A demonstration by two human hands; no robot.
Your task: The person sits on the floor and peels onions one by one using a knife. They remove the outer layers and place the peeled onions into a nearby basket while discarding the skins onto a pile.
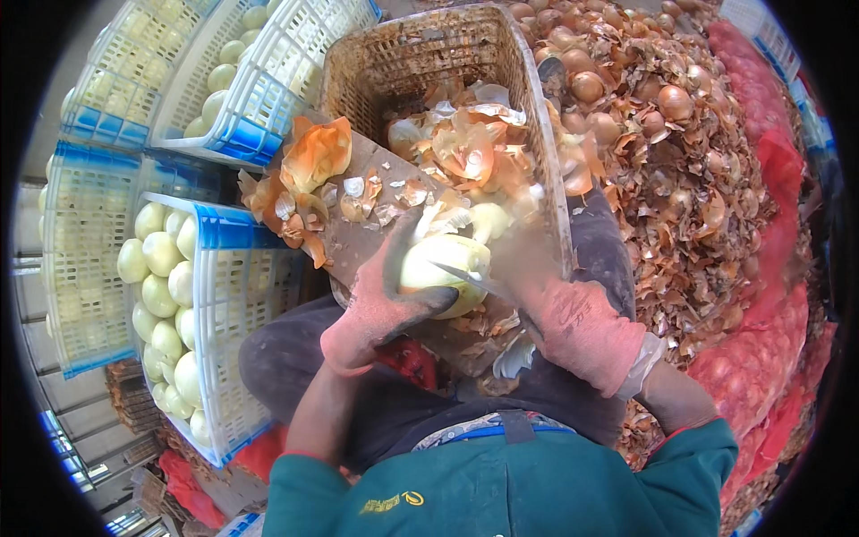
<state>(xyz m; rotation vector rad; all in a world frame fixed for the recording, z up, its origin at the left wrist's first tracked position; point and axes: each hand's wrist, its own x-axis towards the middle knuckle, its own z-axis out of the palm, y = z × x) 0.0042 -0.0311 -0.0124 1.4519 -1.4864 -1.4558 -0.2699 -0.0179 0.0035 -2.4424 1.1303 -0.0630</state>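
My left hand (376,302), in a pink work glove with dark fingers, grips a mostly peeled pale onion (443,265) from its left side. The thumb lies across the front of the onion. In my right hand (570,322), gloved alike and partly blurred, is a knife; its narrow blade (466,275) points left and lies across the onion's face. The knife's handle is mostly hidden by the glove. Beneath both hands a worn board (356,248) carries loose skins and scraps. An orange onion skin (315,154) rests at the board's upper left.
A dirty plastic crate (547,127) holding onion skins stands just beyond the board. Stacked blue-and-white crates (235,235) of peeled onions rise at left. A heap of unpeeled onions and skins (671,168) spreads at right, bordered by red mesh sacks (751,356).
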